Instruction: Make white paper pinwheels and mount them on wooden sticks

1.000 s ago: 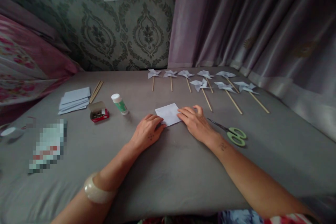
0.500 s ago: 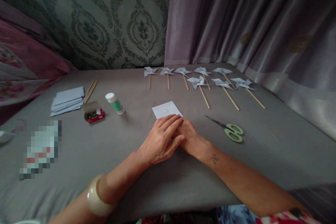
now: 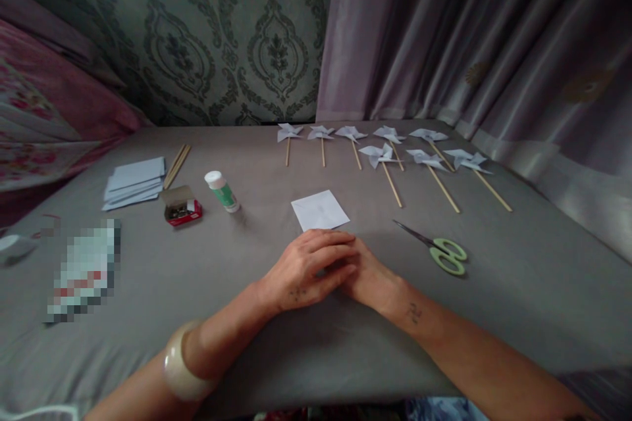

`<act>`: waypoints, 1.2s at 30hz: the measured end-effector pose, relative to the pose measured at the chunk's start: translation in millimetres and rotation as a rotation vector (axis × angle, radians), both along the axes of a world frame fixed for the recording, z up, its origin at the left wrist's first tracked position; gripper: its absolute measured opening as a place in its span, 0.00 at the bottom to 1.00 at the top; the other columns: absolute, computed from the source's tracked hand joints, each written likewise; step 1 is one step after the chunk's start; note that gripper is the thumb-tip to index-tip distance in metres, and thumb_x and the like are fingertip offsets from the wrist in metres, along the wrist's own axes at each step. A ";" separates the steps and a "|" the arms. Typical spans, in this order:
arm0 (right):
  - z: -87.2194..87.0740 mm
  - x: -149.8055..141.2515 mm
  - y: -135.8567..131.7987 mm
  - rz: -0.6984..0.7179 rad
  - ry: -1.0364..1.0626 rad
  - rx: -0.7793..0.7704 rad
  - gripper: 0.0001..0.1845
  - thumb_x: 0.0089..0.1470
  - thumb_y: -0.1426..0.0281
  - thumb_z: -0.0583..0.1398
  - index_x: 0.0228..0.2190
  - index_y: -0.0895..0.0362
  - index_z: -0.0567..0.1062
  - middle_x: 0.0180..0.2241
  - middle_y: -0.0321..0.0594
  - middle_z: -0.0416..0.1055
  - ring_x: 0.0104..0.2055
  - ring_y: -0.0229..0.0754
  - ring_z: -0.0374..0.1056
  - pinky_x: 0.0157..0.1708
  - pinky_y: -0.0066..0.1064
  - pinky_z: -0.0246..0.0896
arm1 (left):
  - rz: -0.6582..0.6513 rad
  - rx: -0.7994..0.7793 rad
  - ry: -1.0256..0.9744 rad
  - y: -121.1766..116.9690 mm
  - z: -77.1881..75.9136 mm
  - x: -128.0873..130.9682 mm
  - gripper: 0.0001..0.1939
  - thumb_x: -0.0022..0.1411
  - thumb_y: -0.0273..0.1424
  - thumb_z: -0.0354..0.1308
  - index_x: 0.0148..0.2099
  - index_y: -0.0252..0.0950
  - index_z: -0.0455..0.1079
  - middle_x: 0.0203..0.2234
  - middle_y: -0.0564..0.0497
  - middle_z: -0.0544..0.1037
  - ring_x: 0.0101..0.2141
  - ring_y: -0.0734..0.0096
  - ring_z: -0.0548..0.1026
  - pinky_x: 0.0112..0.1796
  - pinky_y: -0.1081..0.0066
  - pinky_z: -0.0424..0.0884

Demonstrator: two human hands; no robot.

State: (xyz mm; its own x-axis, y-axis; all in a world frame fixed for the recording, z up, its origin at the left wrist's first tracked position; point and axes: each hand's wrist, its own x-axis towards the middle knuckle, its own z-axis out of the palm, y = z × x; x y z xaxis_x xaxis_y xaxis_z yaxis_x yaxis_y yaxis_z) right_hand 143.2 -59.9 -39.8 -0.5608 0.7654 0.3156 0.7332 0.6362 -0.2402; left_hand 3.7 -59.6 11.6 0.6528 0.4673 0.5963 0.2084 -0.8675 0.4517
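Note:
Crossed in front of me, my left hand (image 3: 316,268) rests over my right hand (image 3: 359,270), its fingers extended across the back of it with slight gaps. The fingers of my right hand are hidden beneath. Just beyond both hands lies a white square of paper (image 3: 320,209), flat on the cloth, its near edge close to my left knuckles. To the right are scissors (image 3: 447,255) with green handles, blades pointing away to the left. A glue stick (image 3: 223,193) with a white cap stands to the left of the paper.
Several white paper pinwheels (image 3: 379,155) on sticks lie in rows at the back right. On the left are a paper stack (image 3: 134,179), wooden sticks (image 3: 176,166), an open red box of small metal pieces (image 3: 182,212) and a blurred-out packet (image 3: 86,270). A curtain (image 3: 419,33) borders the right.
Both hands have drawn back towards me, off the paper, so more of the square shows. My left fingers still lie over my right hand. The view has shifted slightly.

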 end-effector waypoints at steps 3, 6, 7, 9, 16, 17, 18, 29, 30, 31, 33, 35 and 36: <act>25.0 9.5 -3.4 0.107 -0.078 0.014 0.14 0.54 0.76 0.54 0.43 0.58 0.74 0.43 0.44 0.75 0.48 0.45 0.68 0.47 0.34 0.62 | 0.081 -0.033 -0.072 3.7 -0.7 -2.5 0.09 0.63 0.28 0.54 0.44 0.36 0.72 0.41 0.45 0.80 0.44 0.69 0.77 0.47 0.69 0.70; 45.8 19.1 -2.8 0.004 -0.151 -0.034 0.09 0.54 0.74 0.56 0.35 0.59 0.76 0.34 0.44 0.76 0.39 0.44 0.70 0.42 0.35 0.59 | 0.349 -0.060 -0.061 10.9 -4.3 -8.8 0.08 0.64 0.29 0.53 0.36 0.36 0.73 0.32 0.47 0.81 0.35 0.69 0.78 0.41 0.69 0.71; 50.1 22.2 -1.0 -0.042 -0.163 -0.044 0.07 0.54 0.72 0.57 0.31 0.58 0.76 0.32 0.43 0.76 0.37 0.44 0.70 0.41 0.35 0.58 | 0.448 -0.072 -0.029 14.7 -6.7 -11.9 0.09 0.63 0.31 0.53 0.34 0.36 0.73 0.30 0.47 0.80 0.33 0.69 0.78 0.39 0.69 0.71; 53.8 27.8 4.6 -0.137 -0.153 -0.034 0.07 0.55 0.70 0.59 0.26 0.57 0.75 0.30 0.42 0.75 0.36 0.43 0.69 0.40 0.35 0.56 | 0.567 -0.091 0.061 23.6 -12.6 -18.4 0.10 0.63 0.32 0.53 0.33 0.36 0.73 0.30 0.47 0.80 0.34 0.67 0.77 0.39 0.67 0.70; 34.3 30.4 22.7 -0.167 0.101 -0.050 0.06 0.50 0.68 0.66 0.32 0.54 0.76 0.37 0.40 0.76 0.44 0.45 0.66 0.42 0.35 0.55 | 0.500 -0.119 0.342 38.5 -25.1 -30.4 0.12 0.61 0.25 0.51 0.41 0.38 0.75 0.42 0.48 0.80 0.44 0.62 0.75 0.46 0.62 0.68; 31.7 28.8 23.4 -0.155 0.125 -0.061 0.07 0.50 0.68 0.66 0.33 0.54 0.76 0.38 0.40 0.76 0.44 0.45 0.66 0.43 0.35 0.55 | 0.496 -0.119 0.364 37.7 -24.8 -30.3 0.12 0.61 0.26 0.51 0.41 0.38 0.75 0.42 0.48 0.80 0.44 0.62 0.75 0.46 0.62 0.68; 29.8 27.1 23.7 -0.148 0.138 -0.069 0.08 0.49 0.69 0.67 0.34 0.54 0.76 0.38 0.39 0.76 0.44 0.44 0.66 0.43 0.35 0.55 | 0.499 -0.115 0.377 36.8 -24.3 -30.1 0.12 0.61 0.26 0.51 0.41 0.38 0.75 0.42 0.48 0.79 0.44 0.62 0.75 0.45 0.62 0.68; 27.6 22.8 24.6 -0.069 -0.019 0.062 0.06 0.57 0.69 0.60 0.32 0.56 0.76 0.35 0.40 0.76 0.41 0.43 0.66 0.41 0.35 0.52 | 0.521 -0.087 0.397 35.1 -22.3 -29.4 0.13 0.61 0.27 0.50 0.41 0.38 0.76 0.42 0.48 0.80 0.44 0.60 0.74 0.44 0.61 0.68; 26.9 22.7 24.7 -0.062 -0.028 0.073 0.06 0.58 0.69 0.60 0.32 0.56 0.77 0.35 0.40 0.75 0.40 0.43 0.66 0.41 0.35 0.52 | 0.520 -0.091 0.401 35.1 -22.2 -29.3 0.13 0.61 0.26 0.50 0.41 0.38 0.76 0.42 0.48 0.80 0.44 0.60 0.74 0.44 0.61 0.67; 26.4 22.5 24.8 -0.057 -0.033 0.079 0.06 0.58 0.70 0.59 0.32 0.56 0.77 0.35 0.41 0.75 0.40 0.43 0.66 0.42 0.35 0.52 | 0.518 -0.094 0.403 35.2 -22.1 -29.3 0.13 0.61 0.26 0.50 0.41 0.38 0.76 0.42 0.48 0.79 0.44 0.60 0.74 0.44 0.61 0.67; 25.7 22.3 24.8 -0.049 -0.038 0.087 0.07 0.59 0.71 0.58 0.32 0.56 0.77 0.35 0.42 0.75 0.40 0.43 0.66 0.42 0.36 0.52 | 0.512 -0.096 0.407 35.3 -22.1 -29.3 0.13 0.61 0.26 0.50 0.41 0.38 0.76 0.43 0.48 0.79 0.44 0.60 0.74 0.45 0.60 0.67; 25.6 22.0 24.5 -0.047 -0.031 0.090 0.08 0.59 0.73 0.57 0.33 0.56 0.77 0.35 0.42 0.75 0.40 0.43 0.66 0.42 0.36 0.53 | 0.514 -0.098 0.412 35.4 -22.2 -29.4 0.13 0.61 0.26 0.50 0.42 0.38 0.76 0.43 0.48 0.79 0.44 0.60 0.73 0.45 0.60 0.67; 25.6 21.9 24.3 -0.048 -0.026 0.090 0.09 0.59 0.73 0.56 0.33 0.56 0.77 0.35 0.43 0.74 0.40 0.43 0.66 0.41 0.36 0.54 | 0.518 -0.102 0.416 35.4 -22.3 -29.4 0.13 0.60 0.26 0.50 0.42 0.38 0.75 0.43 0.48 0.79 0.44 0.60 0.73 0.45 0.60 0.67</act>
